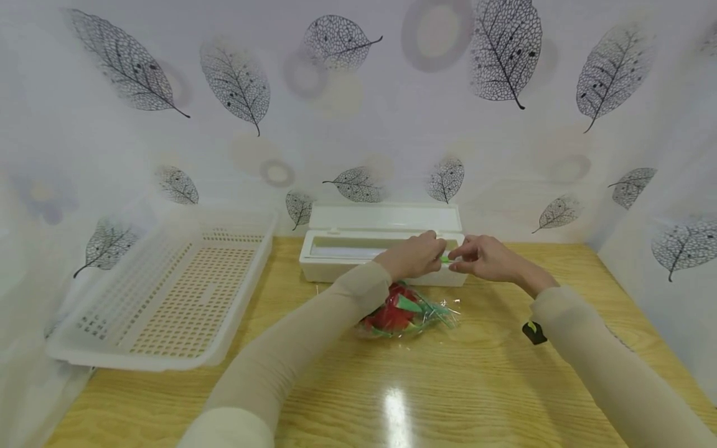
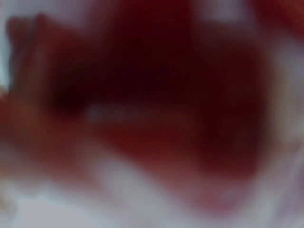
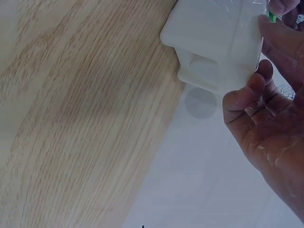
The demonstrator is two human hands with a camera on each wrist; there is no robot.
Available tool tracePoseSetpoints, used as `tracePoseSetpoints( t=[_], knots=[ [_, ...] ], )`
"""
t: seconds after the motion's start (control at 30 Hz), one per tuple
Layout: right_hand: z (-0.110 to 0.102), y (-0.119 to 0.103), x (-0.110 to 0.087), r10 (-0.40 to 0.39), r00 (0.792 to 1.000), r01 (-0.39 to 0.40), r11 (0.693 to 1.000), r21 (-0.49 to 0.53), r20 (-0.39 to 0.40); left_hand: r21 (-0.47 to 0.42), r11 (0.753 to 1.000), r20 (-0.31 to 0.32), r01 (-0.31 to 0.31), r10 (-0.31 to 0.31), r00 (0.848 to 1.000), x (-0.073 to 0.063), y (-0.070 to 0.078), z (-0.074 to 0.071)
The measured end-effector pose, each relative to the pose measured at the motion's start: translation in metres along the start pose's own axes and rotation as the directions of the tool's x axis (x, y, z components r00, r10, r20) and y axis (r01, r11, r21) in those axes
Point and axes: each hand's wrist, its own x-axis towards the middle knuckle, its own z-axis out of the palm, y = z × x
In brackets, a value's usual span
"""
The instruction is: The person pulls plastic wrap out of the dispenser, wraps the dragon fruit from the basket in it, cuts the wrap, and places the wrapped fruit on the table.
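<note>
A long white cling film box [image 1: 336, 270] with its lid [image 1: 386, 218] raised stands near the back of the table. My left hand [image 1: 417, 255] reaches over its front rim and pinches a small green slide cutter [image 3: 272, 17] near the box's right end. Close beside it, my right hand [image 1: 484, 258] pinches the edge of clear cling film between thumb and fingers at the box's end. In front of the box lies a red and green item [image 1: 394, 314] under crinkled clear film, partly hidden by the left sleeve. The left wrist view is a dark red blur.
A white perforated plastic basket [image 1: 224, 336] stands on the left of the wooden table [image 1: 448, 398]. Behind the box hangs a pale leaf-printed curtain [image 1: 381, 137]. A small black object [image 1: 534, 333] shows by the right cuff.
</note>
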Motion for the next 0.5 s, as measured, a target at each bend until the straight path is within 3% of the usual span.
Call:
tracePoseSetpoints(
  t=[0.5],
  knots=[
    [0.0008, -0.0014, -0.0004, -0.002, 1.0, 0.002, 1.0, -0.002, -0.007, -0.018, 1.0, -0.012, -0.02, 0.02, 1.0, -0.0032, -0.0025, -0.0001]
  ],
)
